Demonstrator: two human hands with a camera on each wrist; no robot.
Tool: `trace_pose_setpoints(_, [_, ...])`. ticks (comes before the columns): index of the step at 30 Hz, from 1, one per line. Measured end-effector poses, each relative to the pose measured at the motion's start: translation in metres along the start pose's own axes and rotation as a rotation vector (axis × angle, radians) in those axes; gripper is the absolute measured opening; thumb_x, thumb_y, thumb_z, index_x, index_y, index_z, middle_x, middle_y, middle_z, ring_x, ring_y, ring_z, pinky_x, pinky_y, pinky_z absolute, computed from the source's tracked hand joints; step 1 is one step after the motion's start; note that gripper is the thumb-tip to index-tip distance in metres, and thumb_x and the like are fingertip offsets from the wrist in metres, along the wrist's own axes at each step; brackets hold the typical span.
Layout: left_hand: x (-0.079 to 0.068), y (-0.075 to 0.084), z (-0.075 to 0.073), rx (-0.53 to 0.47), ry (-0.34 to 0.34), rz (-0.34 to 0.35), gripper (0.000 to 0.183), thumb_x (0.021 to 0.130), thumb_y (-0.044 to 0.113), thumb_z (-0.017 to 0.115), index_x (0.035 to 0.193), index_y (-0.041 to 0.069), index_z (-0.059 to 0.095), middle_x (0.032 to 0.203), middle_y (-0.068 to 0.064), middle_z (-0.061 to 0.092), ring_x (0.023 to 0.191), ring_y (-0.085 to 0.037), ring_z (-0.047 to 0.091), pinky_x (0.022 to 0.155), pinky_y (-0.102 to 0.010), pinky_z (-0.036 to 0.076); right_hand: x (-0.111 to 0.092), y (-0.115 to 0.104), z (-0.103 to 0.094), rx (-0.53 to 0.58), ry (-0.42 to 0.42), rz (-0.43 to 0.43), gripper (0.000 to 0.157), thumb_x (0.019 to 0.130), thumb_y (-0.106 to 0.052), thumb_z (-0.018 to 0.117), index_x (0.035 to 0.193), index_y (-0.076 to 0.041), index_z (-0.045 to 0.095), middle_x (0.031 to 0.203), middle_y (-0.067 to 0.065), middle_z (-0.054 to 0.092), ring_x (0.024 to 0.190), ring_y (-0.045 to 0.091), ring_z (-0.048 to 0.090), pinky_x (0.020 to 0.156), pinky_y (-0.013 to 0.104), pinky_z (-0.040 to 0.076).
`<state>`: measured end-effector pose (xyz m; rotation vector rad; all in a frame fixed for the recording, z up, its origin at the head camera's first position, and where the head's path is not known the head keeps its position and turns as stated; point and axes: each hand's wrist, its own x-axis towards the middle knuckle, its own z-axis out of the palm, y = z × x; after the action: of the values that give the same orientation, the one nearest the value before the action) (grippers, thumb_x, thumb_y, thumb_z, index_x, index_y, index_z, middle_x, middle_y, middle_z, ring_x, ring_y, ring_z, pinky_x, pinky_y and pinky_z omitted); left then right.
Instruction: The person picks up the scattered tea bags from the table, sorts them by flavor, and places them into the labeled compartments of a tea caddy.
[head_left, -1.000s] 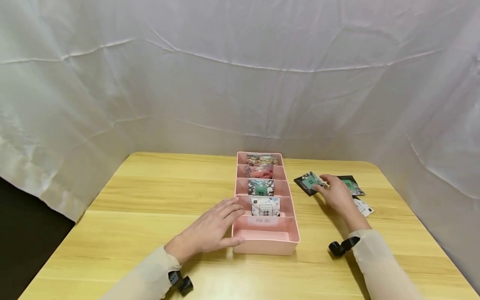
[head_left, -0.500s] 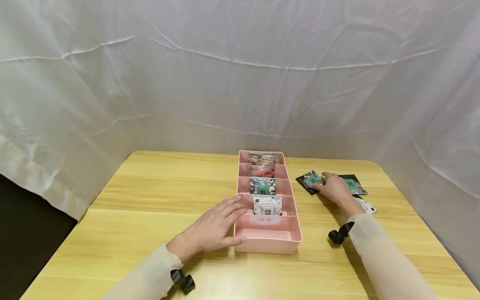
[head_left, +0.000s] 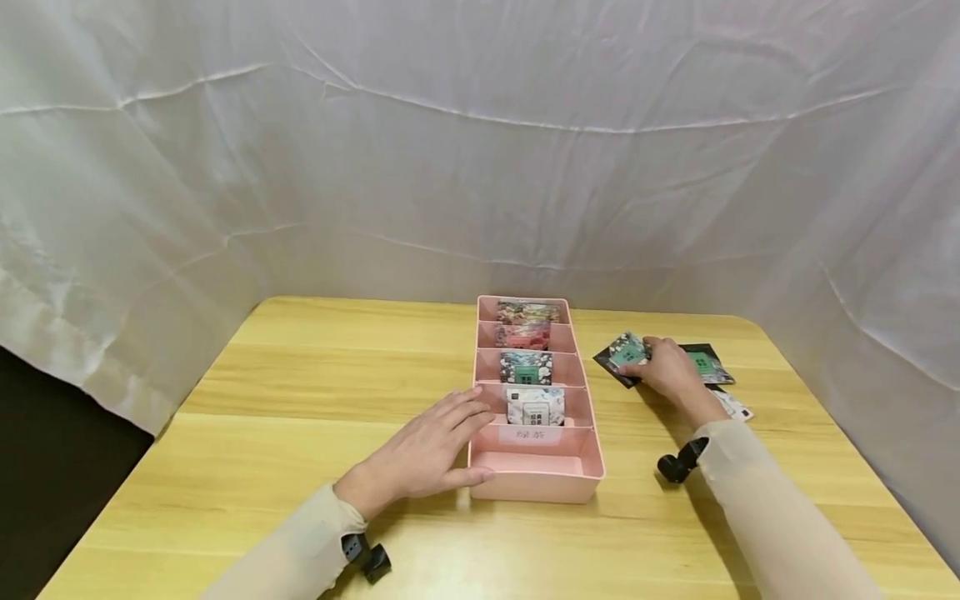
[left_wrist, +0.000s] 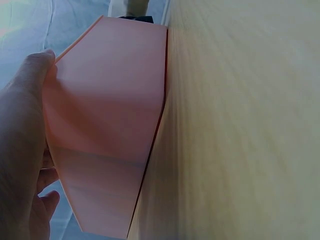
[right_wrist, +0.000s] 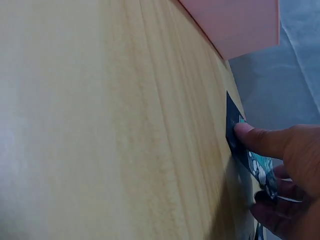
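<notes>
A pink divided box (head_left: 536, 487) stands in the middle of the table, with upright sachets in its rear compartments. My left hand (head_left: 423, 454) rests on its left rim near the front, fingers extended; the left wrist view shows the thumb (left_wrist: 40, 62) at the rim. To the right of the box, my right hand (head_left: 670, 371) pinches a dark tea sachet (head_left: 626, 352) with a green label and floral print. In the right wrist view the thumb presses on the sachet's (right_wrist: 257, 162) printed face, other fingers being at its far edge.
Another dark sachet (head_left: 705, 364) with a green label lies right of my right hand, partly over a white sachet (head_left: 731, 406). A white floral sachet (head_left: 535, 406) stands behind the labelled divider (head_left: 528, 435). Pale cloth (head_left: 480, 167) hangs behind the table.
My right thumb and fingers have shifted slightly on the dark sachet, which has barely moved. The left hand stays on the box rim. The head view has shifted a little.
</notes>
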<state>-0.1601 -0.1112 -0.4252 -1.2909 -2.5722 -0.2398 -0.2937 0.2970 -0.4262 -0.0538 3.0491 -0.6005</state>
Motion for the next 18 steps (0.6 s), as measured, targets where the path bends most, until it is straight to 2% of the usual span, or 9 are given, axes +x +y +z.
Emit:
trace_pose_setpoints(8, [0.001,-0.001,-0.002,-0.003,-0.009,-0.007,0.081,0.096,0.068,0.032,0.143,0.004,0.046,0.147,-0.014,0.044,0.146,-0.028,0.022,0.118,-0.045,0.021,-0.005,-0.002,-0.009,0.093,0.037,-0.054,0.077,0.086,-0.027,0.075,0.144,0.007,0.038,0.131,0.035,0.048,0.119,0.051,0.046,0.101,0.064,0.036])
trace_pose_setpoints(15, [0.001,0.000,-0.002,-0.002,-0.014,-0.009,0.081,0.096,0.068,0.031,0.143,0.003,0.046,0.147,-0.014,0.044,0.145,-0.028,0.023,0.118,-0.046,0.022,-0.013,-0.010,-0.018,0.110,0.069,-0.085,0.056,0.092,-0.018,0.067,0.141,-0.001,0.047,0.125,0.032,0.056,0.111,0.049,0.054,0.092,0.063,0.043])
trace_pose_setpoints(18, [0.000,0.000,-0.001,-0.004,-0.016,-0.013,0.081,0.096,0.068,0.031,0.143,0.004,0.046,0.148,-0.014,0.043,0.145,-0.028,0.023,0.118,-0.045,0.020,-0.018,-0.016,-0.024,0.120,0.092,-0.116,0.049,0.095,-0.017,0.063,0.139,-0.002,0.050,0.121,0.030,0.059,0.102,0.044,0.060,0.084,0.059,0.048])
